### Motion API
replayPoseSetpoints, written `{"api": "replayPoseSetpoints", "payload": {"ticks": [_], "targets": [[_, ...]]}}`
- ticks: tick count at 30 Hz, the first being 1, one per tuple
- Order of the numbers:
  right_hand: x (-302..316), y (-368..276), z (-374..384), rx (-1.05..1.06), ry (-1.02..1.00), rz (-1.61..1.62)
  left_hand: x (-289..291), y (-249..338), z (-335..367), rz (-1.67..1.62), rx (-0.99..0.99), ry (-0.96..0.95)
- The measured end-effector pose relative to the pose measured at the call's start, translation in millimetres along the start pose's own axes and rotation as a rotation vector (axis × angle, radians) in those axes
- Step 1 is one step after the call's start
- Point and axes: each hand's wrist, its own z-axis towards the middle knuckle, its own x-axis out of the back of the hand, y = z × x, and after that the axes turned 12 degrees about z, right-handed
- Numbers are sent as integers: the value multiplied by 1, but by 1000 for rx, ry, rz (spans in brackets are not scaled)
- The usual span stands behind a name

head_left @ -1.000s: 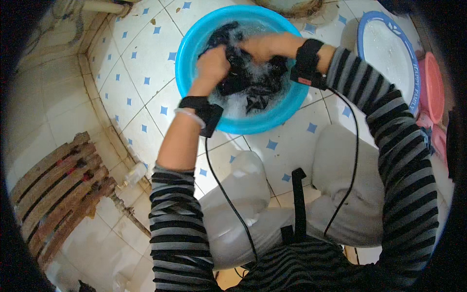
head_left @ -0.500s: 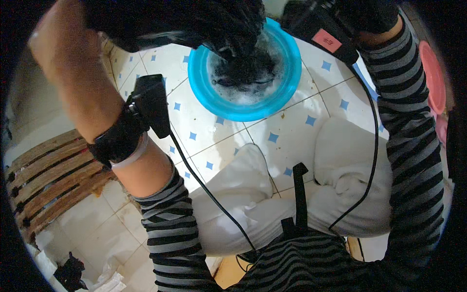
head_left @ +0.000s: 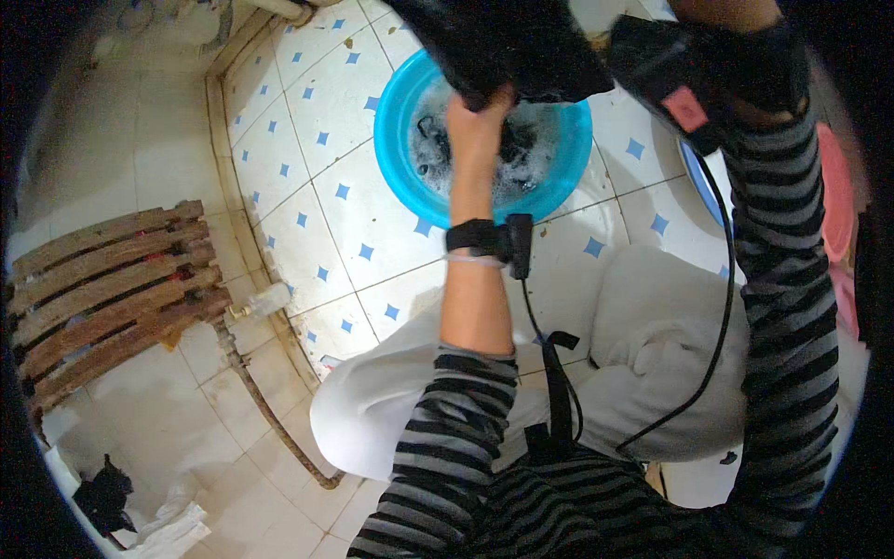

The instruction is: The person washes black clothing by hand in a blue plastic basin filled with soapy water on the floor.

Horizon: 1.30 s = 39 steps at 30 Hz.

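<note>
A black wet garment (head_left: 531, 51) hangs over a bright blue basin (head_left: 396, 172), its lower part gathered in my left hand (head_left: 480, 116). The fingers of that hand are closed round the cloth, just above the water. Inside the basin lie more dark fabric (head_left: 526, 149) and soapy, foamy water. My right arm reaches up to the top right corner, where only the base of my right hand (head_left: 726, 11) shows past its black wrist strap. Its fingers are cut off by the frame edge, so what they hold is hidden.
A brown slatted wooden rack (head_left: 116, 298) stands at the left beside a rusty pipe (head_left: 279, 424). Pink basins (head_left: 833, 196) are at the right edge, and a blue-rimmed white one (head_left: 703, 182) is partly behind my right arm. Cables (head_left: 722, 307) run from both wrists.
My left hand has come from the upper left to above the basin and now grips the black garment there. The garment has shifted right. My right arm has moved slightly.
</note>
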Motion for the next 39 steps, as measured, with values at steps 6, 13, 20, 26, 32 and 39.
{"api": "replayPoseSetpoints", "payload": {"ticks": [6, 13, 20, 26, 32, 39], "targets": [[8, 46, 7, -242, 75, 583, -23, -95, -15, -391, 305, 297], [32, 136, -15, -361, 182, 400, -18, -134, -8, 392, 897, 650], [61, 224, -70, -471, -648, -888, -4, -158, -1, -721, 931, 344], [26, 256, -116, -663, -1021, -1140, 22, -88, 0, -1011, 740, 483], [31, 309, -118, -656, -1240, -1510, 21, -93, 3, -858, 798, 588], [29, 261, -61, -854, -819, -449, 28, -65, -5, -624, 718, 568]]}}
